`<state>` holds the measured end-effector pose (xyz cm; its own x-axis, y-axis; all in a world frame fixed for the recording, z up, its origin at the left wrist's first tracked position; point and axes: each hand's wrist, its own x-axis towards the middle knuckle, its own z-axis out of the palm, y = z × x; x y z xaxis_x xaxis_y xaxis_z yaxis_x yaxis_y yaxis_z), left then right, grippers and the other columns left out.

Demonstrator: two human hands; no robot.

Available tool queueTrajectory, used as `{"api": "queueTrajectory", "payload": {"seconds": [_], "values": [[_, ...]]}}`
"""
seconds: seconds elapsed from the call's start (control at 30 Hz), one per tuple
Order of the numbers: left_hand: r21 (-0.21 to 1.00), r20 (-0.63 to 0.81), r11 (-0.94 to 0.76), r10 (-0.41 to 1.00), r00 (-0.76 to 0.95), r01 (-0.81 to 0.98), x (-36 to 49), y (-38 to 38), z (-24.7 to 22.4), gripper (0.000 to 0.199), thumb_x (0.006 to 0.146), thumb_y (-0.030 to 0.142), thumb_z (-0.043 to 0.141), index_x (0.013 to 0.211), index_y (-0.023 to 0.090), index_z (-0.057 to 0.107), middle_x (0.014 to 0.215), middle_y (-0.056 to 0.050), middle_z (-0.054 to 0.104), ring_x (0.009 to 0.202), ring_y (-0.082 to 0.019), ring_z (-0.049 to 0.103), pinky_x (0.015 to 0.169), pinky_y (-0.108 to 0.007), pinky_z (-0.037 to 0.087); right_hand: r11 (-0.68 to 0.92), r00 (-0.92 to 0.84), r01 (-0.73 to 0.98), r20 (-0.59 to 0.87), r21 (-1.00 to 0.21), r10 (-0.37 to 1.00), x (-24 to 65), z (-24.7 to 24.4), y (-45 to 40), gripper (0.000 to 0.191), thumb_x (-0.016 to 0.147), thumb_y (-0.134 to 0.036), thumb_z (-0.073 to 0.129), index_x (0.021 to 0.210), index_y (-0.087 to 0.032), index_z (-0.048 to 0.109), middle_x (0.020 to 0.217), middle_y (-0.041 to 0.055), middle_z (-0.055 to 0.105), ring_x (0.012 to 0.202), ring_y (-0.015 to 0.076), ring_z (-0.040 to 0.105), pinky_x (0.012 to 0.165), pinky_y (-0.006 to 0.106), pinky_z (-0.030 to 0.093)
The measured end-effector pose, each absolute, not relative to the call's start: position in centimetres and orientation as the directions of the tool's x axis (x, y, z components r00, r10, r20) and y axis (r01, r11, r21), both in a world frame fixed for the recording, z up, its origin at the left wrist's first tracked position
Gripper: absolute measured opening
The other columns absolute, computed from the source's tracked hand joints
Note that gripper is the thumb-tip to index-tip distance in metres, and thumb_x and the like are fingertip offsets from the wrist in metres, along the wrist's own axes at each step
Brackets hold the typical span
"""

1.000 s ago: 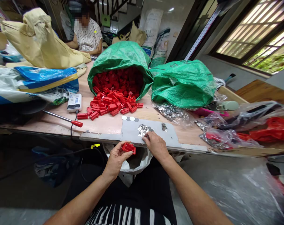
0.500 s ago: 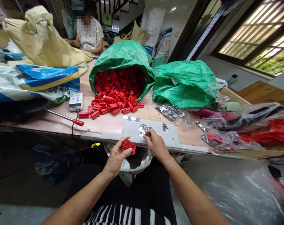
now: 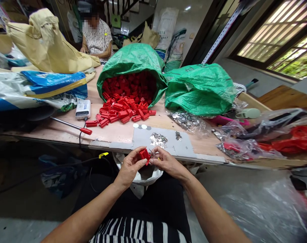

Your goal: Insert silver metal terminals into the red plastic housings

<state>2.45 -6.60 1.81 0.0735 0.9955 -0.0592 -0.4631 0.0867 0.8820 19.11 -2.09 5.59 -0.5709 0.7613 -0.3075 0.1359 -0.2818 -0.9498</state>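
My left hand (image 3: pixel 129 167) grips a red plastic housing (image 3: pixel 143 155) between thumb and fingers, just off the table's front edge. Close beside it, my right hand (image 3: pixel 166 162) is closed round a thin metal tool (image 3: pixel 152 154) with a bit of yellow showing; its exact kind is hard to make out. The right fingertips meet the housing's right side, where a small shiny part shows. Behind the hands, a pile of small silvery metal pieces (image 3: pixel 158 139) lies on a grey sheet (image 3: pixel 140 139), with a smaller heap (image 3: pixel 178 136) to its right.
A green sack (image 3: pixel 133 55) spills red housings (image 3: pixel 118 110) onto the table; another green sack (image 3: pixel 199 89) lies to its right. Left are a white device (image 3: pixel 83 109) and a red-handled rod (image 3: pixel 85 130). Below my hands hangs a white bag (image 3: pixel 153 178). A person (image 3: pixel 98 37) sits across the table.
My right hand has come back from the silvery pile to the red housing. My left hand has shifted slightly right and turned the housing. The two hands now meet.
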Motion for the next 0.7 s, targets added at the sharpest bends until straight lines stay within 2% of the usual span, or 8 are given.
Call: {"api": "queueTrajectory", "payload": {"seconds": [0.1,0.27,0.47,0.7], "values": [[0.886,-0.065,0.091,0.995,0.071,-0.455,2.6,-6.7,1.8,0.045,0.072,0.028,0.07,0.116,0.024,0.062,0.106,-0.004,0.069,0.099,-0.019,0.062,0.088,-0.029,0.047,-0.317,-0.529,0.112,-0.326,-0.942,0.784,19.0,5.2,-2.4,0.04,0.072,-0.044,0.072,0.082,-0.022,0.04,0.054,-0.0113,0.044,0.041,0.0032,0.027,0.041,0.017,0.016],[0.821,-0.143,0.149,0.988,0.053,-0.551,2.9,-6.8,1.7,0.047,0.071,0.025,0.072,0.117,0.023,0.062,0.102,-0.004,0.069,0.096,-0.016,0.061,0.087,-0.028,0.046,-0.36,-0.456,0.11,-0.369,-0.926,0.81,18.9,4.7,-2.7,0.043,0.069,-0.046,0.073,0.08,-0.02,0.04,0.063,-0.0058,0.057,0.044,0.0038,0.036,0.042,0.017,0.023],[0.755,-0.185,0.182,0.981,0.062,-0.63,3.0,-6.6,2.2,0.048,0.069,0.024,0.073,0.115,0.021,0.062,0.098,-0.005,0.067,0.093,-0.018,0.062,0.082,-0.029,0.049,-0.35,-0.457,0.081,-0.346,-0.933,0.819,19.0,4.7,-2.8,0.041,0.071,-0.047,0.071,0.081,-0.02,0.043,0.066,-0.0038,0.06,0.044,0.0041,0.039,0.042,0.017,0.024],[0.78,-0.163,0.155,0.986,0.043,-0.606,3.1,-6.4,1.9,0.048,0.07,0.025,0.073,0.116,0.022,0.062,0.098,-0.005,0.067,0.092,-0.017,0.062,0.081,-0.029,0.049,-0.321,-0.442,0.08,-0.323,-0.944,0.837,18.9,4.3,-2.6,0.039,0.07,-0.043,0.073,0.08,-0.02,0.043,0.063,-0.0051,0.059,0.042,0.004,0.037,0.041,0.017,0.023]]}}
